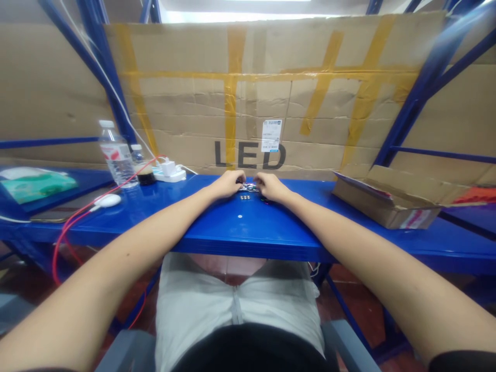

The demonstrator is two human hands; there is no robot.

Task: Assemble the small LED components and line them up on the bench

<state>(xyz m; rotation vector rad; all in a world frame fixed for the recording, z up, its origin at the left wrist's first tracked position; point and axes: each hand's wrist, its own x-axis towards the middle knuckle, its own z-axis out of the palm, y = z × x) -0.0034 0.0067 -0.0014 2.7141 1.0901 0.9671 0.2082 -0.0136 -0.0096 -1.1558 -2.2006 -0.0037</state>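
Note:
My left hand [231,184] and my right hand [272,187] meet near the back of the blue table [248,232], fingers curled inward. Between them is a small shiny metallic object [249,187], with my fingertips closed at its two ends. It is too small to tell its kind, and my fingers hide part of it. Just in front of it lie several tiny, light-coloured round pieces [245,197]. Closer to the table's front edge is a small white spot or disc [239,216]. A dark bit with red shows under my right hand.
An open cardboard box [391,209] stands on the right. On the left are a water bottle [118,157], a smaller bottle of dark liquid [143,168], a white power strip [170,174], a red cable [70,222] and a green packet [41,186]. Tall cardboard [186,113] backs the table.

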